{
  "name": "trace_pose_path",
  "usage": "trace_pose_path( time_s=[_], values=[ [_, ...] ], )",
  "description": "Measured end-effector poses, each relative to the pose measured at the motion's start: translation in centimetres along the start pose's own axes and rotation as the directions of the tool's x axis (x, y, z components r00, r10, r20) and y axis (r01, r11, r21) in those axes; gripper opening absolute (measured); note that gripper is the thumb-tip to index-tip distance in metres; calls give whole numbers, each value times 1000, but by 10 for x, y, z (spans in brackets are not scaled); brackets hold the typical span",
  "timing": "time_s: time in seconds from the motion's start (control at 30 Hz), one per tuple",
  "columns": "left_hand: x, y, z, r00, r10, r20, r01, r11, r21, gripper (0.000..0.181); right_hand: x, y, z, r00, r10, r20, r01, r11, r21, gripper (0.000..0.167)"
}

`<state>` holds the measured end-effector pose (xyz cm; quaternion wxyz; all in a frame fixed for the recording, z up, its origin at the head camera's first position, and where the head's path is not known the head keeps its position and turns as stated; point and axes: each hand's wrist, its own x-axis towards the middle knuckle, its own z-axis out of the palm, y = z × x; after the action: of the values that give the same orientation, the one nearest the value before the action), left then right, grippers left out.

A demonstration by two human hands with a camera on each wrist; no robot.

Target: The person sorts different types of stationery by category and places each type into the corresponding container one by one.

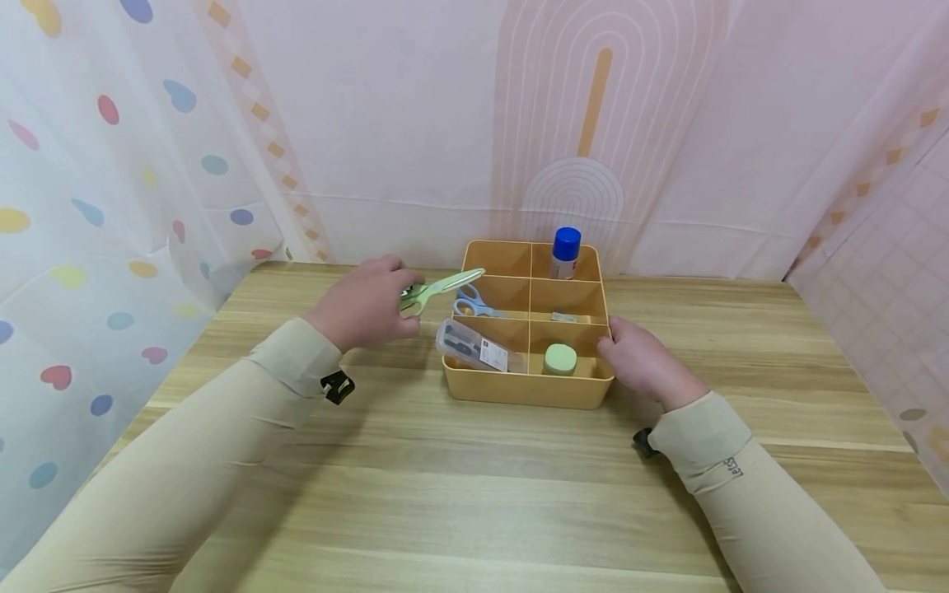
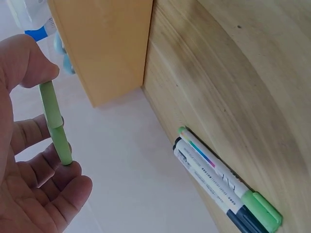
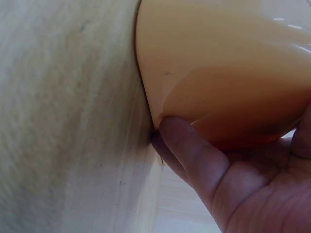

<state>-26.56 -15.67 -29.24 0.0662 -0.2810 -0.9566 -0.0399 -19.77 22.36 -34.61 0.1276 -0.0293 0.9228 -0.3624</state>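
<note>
My left hand (image 1: 371,303) pinches a pair of light green scissors (image 1: 445,284) by the handles, blades pointing right over the left edge of the orange desk organizer (image 1: 530,389). In the left wrist view the green handles (image 2: 51,104) show edge-on between thumb and fingers. My right hand (image 1: 648,358) grips the organizer's right side, its fingers lying against the outer wall (image 3: 209,73) in the right wrist view. Inside the compartments are blue scissors (image 1: 478,306), a clear case with a dark tool (image 1: 474,346), a light green round-cornered item (image 1: 559,359) and a blue-capped glue stick (image 1: 567,251).
Several markers (image 2: 218,179) lie on the wooden table (image 1: 474,494) beyond the left hand, hidden from the head view. A small pale piece (image 1: 563,317) sits in the middle right compartment. A patterned curtain (image 1: 400,123) hangs behind the table and along its sides.
</note>
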Motion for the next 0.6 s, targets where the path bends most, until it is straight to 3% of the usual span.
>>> trace_pose_path(
  time_s=[0.6],
  values=[
    [9, 10, -10, 997, 20, 72, -22, 999, 32, 60, -2, -1, 0, 1000, 5, -2, -5, 1000, 10, 57]
  ],
)
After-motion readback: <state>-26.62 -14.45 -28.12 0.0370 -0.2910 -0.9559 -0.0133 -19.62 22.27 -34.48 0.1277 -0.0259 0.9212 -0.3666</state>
